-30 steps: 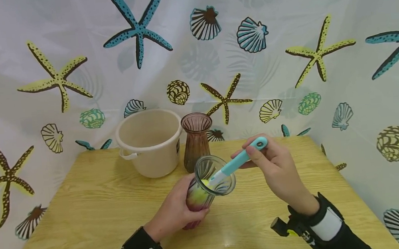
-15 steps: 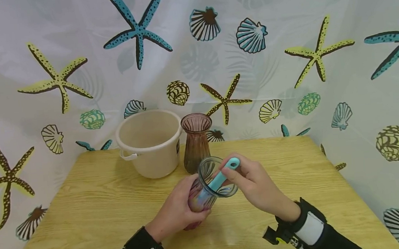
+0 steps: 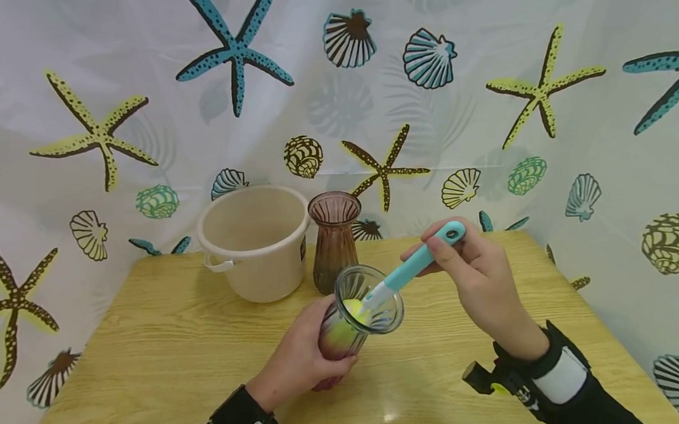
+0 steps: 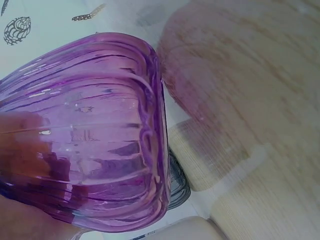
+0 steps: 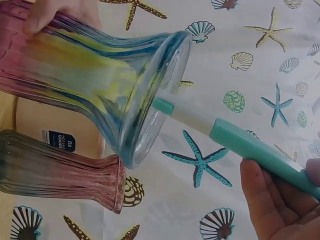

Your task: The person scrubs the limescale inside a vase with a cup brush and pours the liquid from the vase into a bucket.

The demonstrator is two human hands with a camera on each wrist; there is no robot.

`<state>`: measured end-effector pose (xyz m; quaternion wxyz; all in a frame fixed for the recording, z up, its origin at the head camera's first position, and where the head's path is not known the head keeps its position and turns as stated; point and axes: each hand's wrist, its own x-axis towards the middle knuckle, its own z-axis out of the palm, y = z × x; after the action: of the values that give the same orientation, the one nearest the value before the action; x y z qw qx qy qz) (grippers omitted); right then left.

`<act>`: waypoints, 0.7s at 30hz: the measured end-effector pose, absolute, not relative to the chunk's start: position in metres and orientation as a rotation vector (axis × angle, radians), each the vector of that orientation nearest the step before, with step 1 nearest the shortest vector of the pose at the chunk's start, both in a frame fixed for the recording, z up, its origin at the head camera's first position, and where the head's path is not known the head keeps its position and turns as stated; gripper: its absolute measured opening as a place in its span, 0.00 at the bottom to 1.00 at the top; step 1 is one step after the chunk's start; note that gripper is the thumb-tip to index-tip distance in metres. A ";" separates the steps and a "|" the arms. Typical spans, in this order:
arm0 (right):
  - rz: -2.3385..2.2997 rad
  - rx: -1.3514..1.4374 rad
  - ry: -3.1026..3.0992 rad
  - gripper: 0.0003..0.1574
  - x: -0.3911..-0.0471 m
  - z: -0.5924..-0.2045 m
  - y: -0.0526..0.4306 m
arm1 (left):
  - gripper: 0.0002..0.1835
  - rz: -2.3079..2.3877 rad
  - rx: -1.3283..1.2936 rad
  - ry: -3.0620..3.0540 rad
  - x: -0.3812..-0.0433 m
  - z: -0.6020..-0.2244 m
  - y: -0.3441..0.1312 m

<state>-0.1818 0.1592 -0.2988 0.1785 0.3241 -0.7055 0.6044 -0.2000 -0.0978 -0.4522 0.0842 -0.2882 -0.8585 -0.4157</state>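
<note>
My left hand (image 3: 298, 356) grips a ribbed glass vase (image 5: 75, 60), tilted with its flared mouth toward the right. The glass fades from pink-purple at the base to blue at the rim; the left wrist view shows the purple base (image 4: 100, 130) close up. My right hand (image 3: 486, 283) pinches the teal handle of a bottle brush (image 3: 409, 267) near its end. Its white neck enters the vase mouth, and a yellow sponge head (image 3: 356, 309) shows inside the glass. In the right wrist view, fingers (image 5: 265, 200) lie along the handle (image 5: 255, 150).
A cream bucket (image 3: 265, 274) with a white handle stands at the back of the wooden table (image 3: 164, 365). Beside it, just behind the held vase, is a second pink-brown ribbed vase (image 3: 334, 257). A shell-and-starfish curtain (image 3: 305, 106) encloses the table's back and sides.
My right hand pushed the brush deep into the vase half a second ago, then drew it back up and to the right. The left hand and vase have barely moved.
</note>
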 end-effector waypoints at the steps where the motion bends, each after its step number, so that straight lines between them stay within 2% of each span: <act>1: 1.702 0.920 -1.987 0.07 -0.182 -0.297 0.160 | 0.48 -1.235 -0.859 -2.564 -0.200 -0.452 -0.098; 9: 1.682 0.983 -2.102 0.07 -0.181 -0.296 0.156 | 0.48 -1.249 -0.848 -2.563 -0.200 -0.451 -0.097; 21: 1.444 1.068 -2.424 0.07 -0.162 -0.300 0.128 | 0.48 -1.233 -0.886 -2.554 -0.200 -0.452 -0.095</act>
<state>-0.1622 0.1277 -0.2999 0.0624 0.3534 -0.8019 0.4778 -0.2000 -0.0951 -0.4520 0.0850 -0.2971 -0.8565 -0.4135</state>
